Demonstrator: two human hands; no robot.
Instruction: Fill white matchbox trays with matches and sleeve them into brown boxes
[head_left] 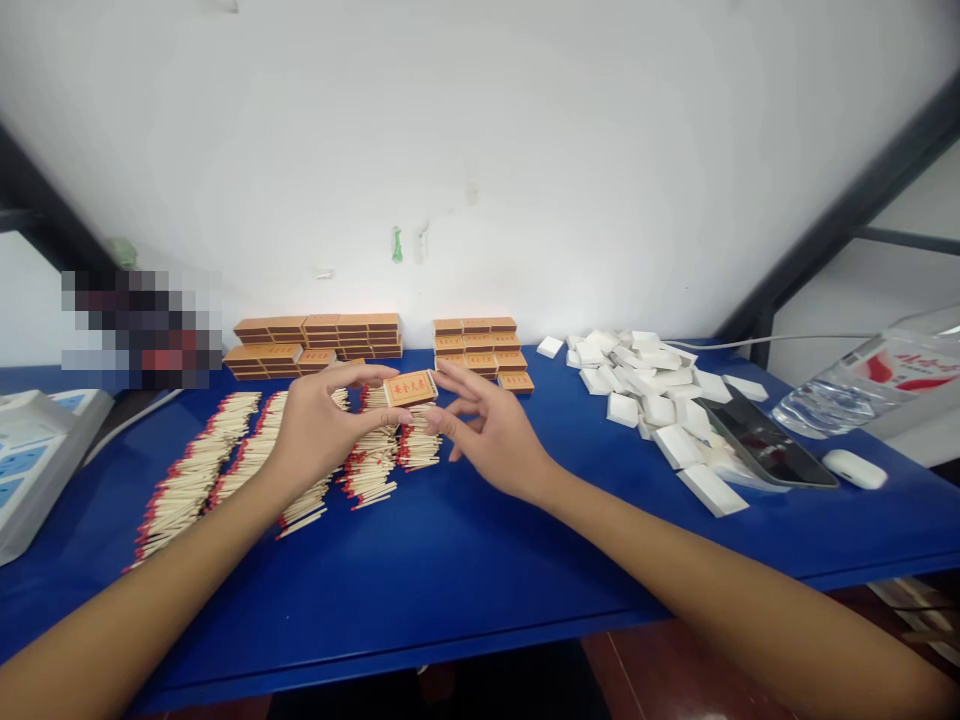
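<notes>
My left hand [315, 418] pinches the left end of one small orange cardboard matchbox with red lettering [409, 388], thumb below and index finger above, parted only by the box. My right hand [499, 435] stands at its right end, thumb and fingers spread somewhat apart; I cannot tell whether their tips press on it. A white edge shows at the box's right end, but what lies inside I cannot tell. I hold it over the blue table [450, 570], above the near side of the stacked boxes.

Beneath and left of my hands lie five rows of pale wooden matches with red heads [199, 470], too many to count singly. On the far side are two groups of orange matchboxes: a left stack [330, 335], partly behind my left hand, and a middle stack [476, 345], three boxes wide along its top.

At the right, small white cardboard boxes [637, 378] lie in a loose heap, overlapping too much to count; one sits apart at its far left. Near the heap are one black phone [772, 440], one rounded white case [855, 468] and one clear plastic bottle with a red-and-white label [862, 385], tipped over.
</notes>
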